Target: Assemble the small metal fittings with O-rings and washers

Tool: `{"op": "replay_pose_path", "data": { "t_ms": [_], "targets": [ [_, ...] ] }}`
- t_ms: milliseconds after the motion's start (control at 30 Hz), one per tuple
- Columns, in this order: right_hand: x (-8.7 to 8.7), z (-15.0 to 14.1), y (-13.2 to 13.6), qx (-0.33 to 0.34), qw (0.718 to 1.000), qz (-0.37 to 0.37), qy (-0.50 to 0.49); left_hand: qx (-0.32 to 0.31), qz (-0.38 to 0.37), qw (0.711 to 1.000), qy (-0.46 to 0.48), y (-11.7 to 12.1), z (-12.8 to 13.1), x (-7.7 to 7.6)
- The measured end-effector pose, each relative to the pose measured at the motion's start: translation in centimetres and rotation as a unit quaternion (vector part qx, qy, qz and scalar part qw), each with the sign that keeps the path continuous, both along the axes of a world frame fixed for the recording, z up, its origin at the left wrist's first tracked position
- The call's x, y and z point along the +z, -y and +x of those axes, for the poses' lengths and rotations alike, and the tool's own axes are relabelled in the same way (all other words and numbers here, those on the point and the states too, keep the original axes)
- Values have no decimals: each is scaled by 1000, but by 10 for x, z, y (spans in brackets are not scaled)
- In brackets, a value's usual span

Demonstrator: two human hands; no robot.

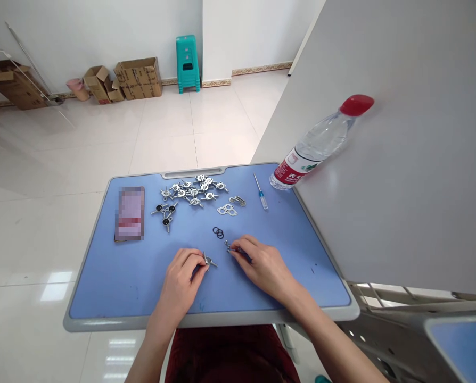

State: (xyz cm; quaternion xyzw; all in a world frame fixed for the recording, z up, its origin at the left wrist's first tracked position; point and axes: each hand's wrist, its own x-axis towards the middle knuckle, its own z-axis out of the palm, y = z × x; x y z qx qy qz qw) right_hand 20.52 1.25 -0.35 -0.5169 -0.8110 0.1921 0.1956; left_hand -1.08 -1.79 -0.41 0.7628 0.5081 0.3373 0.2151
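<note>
My left hand (184,271) pinches a small silvery metal fitting (209,261) with thin rods sticking out, just above the blue desk top (142,276). To its right, my right hand (260,260) has thumb and fingers drawn together beside a little group of tiny metal pieces (227,243), perhaps screws or nuts. Whatever lies between those fingertips is hidden. Black rubber rings (218,232) lie just beyond. Farther back are flat oval metal plates (227,210) and some short metal pins (237,200). Similar fittings with black discs (166,221) sit left of centre.
Several silvery flanged fittings (194,191) cluster at the desk's back. A blurred phone-like rectangle (130,215) lies at left. A screwdriver (261,192) and a red-capped water bottle (313,146) are at right, beside a grey panel (401,159). Cardboard boxes (138,80) and teal stools (188,64) stand behind.
</note>
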Motion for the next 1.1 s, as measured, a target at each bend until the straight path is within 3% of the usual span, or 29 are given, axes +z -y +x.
{"op": "replay_pose_path", "data": {
  "t_ms": [600, 867, 1100],
  "targets": [
    [-7, -7, 4, 1, 1000, 27, -6, 4, -8, 1000, -1, 2, 0, 0],
    [-3, -5, 4, 83, 994, 66, 12, 5, -3, 1000, 0, 2, -1, -2],
    [0, -6, 6, 100, 988, 73, 88, 4, -6, 1000, 4, 1, -1, -3]
  ]
}}
